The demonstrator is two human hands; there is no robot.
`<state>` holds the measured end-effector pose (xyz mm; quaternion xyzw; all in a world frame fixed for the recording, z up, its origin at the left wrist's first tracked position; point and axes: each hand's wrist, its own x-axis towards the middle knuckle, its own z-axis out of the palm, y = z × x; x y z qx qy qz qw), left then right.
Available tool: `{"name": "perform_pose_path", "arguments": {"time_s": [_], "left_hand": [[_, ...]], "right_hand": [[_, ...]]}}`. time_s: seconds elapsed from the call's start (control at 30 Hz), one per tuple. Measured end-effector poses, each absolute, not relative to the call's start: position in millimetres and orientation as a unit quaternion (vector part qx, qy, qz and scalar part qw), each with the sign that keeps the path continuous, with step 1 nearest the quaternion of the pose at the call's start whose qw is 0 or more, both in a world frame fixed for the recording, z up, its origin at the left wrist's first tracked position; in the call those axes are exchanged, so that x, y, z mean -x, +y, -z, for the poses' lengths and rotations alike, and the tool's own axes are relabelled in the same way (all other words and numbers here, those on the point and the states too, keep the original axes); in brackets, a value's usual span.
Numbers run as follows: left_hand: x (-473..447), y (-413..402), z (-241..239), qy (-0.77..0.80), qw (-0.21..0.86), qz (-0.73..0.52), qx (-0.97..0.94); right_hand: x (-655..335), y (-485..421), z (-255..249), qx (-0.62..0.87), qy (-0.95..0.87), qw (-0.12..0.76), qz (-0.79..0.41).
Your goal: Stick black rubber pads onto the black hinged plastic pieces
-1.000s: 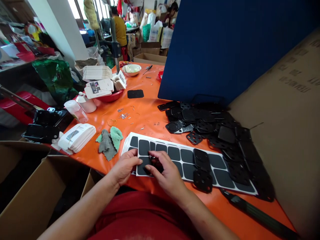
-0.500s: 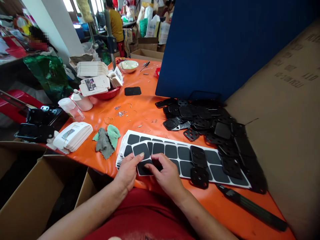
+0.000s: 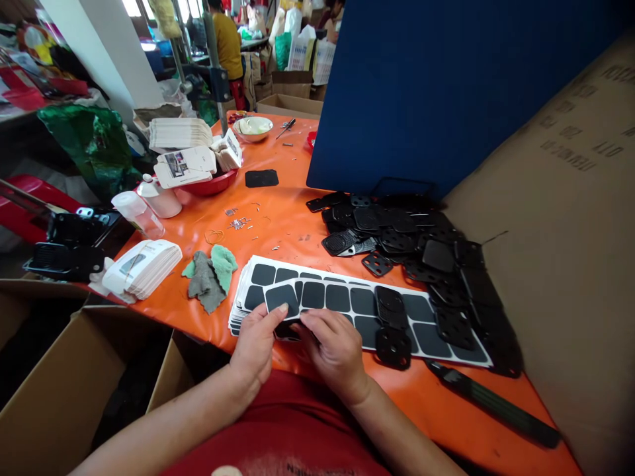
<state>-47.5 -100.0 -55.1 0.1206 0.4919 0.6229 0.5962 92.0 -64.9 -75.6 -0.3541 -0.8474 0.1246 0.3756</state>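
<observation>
A stack of white sheets of black adhesive pads (image 3: pixel 347 301) lies on the orange table (image 3: pixel 282 225) in front of me. My left hand (image 3: pixel 258 340) pinches a peeled black pad (image 3: pixel 281 297) with the thumb on top, at the sheets' near left corner. My right hand (image 3: pixel 332 347) is closed on a small black plate (image 3: pixel 286 330) just beside it, fingers curled over it. Two black perforated plates (image 3: pixel 391 324) rest on the sheet to the right.
A heap of black plastic plates (image 3: pixel 421 238) lies right of centre, below a blue board (image 3: pixel 446 86). A brown cardboard sheet (image 3: pixel 560 231) leans at right. Green rags (image 3: pixel 211 274), card stacks (image 3: pixel 141 268), bottles (image 3: pixel 131 211), red bowl (image 3: pixel 208 185) at left. Open boxes (image 3: pixel 64 383) below the edge. A black tool (image 3: pixel 491 403) lies near right.
The left hand has lifted one black pad off the sheet and holds it raised. Both hands have drawn slightly nearer to me at the sheet's corner.
</observation>
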Motion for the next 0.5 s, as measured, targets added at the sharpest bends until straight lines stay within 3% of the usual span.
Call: {"name": "perform_pose_path", "arguments": {"time_s": [0.23,0.5], "left_hand": [[49.7,-101.3,50.2,0.529,0.562,-0.616,-0.158],[64.5,-97.2,46.3,0.52,0.583,-0.613,-0.117]], "right_hand": [[-95.2,-63.5,70.8,0.281,-0.883,0.375,-0.017],[-95.7,-70.1,59.2,0.208,-0.88,0.424,-0.059]]}}
